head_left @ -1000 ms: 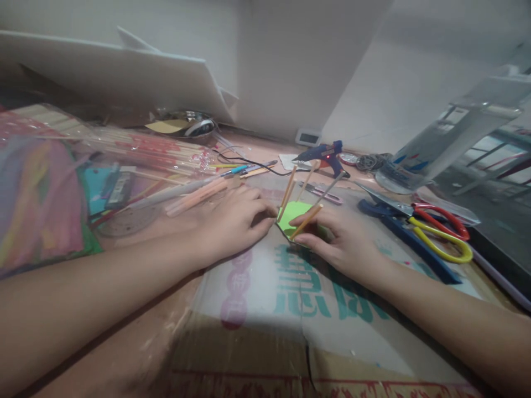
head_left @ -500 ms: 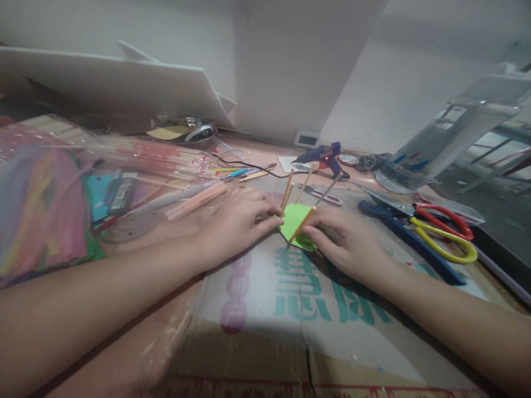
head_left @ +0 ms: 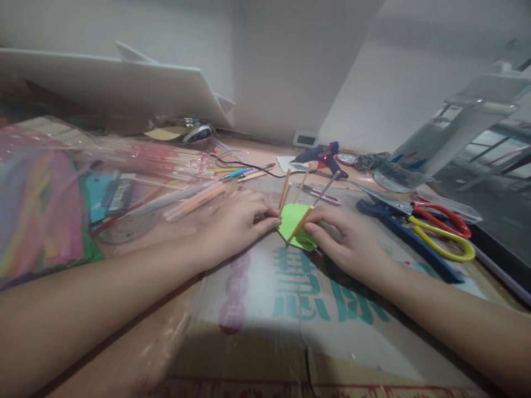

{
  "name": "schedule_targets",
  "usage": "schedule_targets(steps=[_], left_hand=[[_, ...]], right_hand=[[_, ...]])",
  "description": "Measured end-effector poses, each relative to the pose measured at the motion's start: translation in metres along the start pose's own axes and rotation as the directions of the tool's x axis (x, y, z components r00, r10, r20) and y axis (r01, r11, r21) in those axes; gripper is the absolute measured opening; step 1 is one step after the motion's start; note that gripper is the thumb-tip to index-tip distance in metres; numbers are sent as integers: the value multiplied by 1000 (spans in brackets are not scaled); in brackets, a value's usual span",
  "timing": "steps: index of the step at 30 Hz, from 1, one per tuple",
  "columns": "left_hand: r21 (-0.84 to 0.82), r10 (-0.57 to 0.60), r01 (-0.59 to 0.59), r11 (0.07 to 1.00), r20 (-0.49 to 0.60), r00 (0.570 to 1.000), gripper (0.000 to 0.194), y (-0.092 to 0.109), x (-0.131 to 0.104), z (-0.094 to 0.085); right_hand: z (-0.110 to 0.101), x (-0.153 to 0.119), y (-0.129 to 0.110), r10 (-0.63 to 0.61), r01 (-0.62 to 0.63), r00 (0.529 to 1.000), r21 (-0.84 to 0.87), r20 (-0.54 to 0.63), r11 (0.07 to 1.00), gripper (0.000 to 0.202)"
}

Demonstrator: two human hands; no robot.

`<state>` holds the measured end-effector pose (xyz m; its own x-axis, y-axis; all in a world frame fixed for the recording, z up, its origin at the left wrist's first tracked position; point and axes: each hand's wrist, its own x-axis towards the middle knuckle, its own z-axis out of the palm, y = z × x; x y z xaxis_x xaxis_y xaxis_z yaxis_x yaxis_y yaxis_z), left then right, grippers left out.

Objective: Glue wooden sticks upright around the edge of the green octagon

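Observation:
A small bright green sheet [head_left: 293,220] lies in front of me, with several thin sticks rising from its edges. My left hand [head_left: 244,221] is closed at the sheet's left edge, thumb and forefinger pinching there beside an upright orange-brown stick [head_left: 284,194]. On the other side, my right hand [head_left: 342,235] has its thumb and forefinger against a tilted stick [head_left: 300,225], whose lower part is orange and upper part thin and greyish. Part of the green sheet curls up by the right fingertips. Those fingers hide part of its right edge.
Beyond the hands lie a blue glue gun [head_left: 321,156] with a red light and a pink utility knife [head_left: 319,193]. At right are scissors [head_left: 443,237], blue-handled pliers [head_left: 410,243] and a clear water container [head_left: 431,132]. Plastic-wrapped sticks [head_left: 145,157] and coloured strips [head_left: 45,210] fill the left.
Both hands keep almost the same hold on the green sheet and stick. The whole view has shifted slightly; the right fingers sit marginally differently by the sheet's curled edge.

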<state>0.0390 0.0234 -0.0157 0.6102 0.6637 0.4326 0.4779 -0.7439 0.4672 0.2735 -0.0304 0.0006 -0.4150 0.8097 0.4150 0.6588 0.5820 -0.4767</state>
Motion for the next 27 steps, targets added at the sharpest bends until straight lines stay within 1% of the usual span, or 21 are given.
schedule_targets(steps=[2,10,14,18,24,27], left_hand=[[-3,-1,1,1000,8,1000,15,-1,0,0],[2,-10,10,1000,9,1000,16,-3,0,2],[14,11,-11,1000,11,1000,17,-3,-1,3],[5,14,-14,1000,6,1000,16,-4,-1,4],[-13,23,-23,1000,-2,1000,16,-5,0,4],[-8,24,-24,1000,-3,1000,16,-4,0,4]], right_hand=[[-1,-1,0,-3,3,1000,3,-31,1000,16],[-1,1,-4,-64,64,997,-1,-45,998,12],[0,4,-6,-91,91,996,5,-11,996,11],[2,7,-6,-77,75,996,49,36,996,7],[5,7,-5,-67,62,996,77,61,995,7],[6,8,-4,-68,64,996,76,54,995,7]])
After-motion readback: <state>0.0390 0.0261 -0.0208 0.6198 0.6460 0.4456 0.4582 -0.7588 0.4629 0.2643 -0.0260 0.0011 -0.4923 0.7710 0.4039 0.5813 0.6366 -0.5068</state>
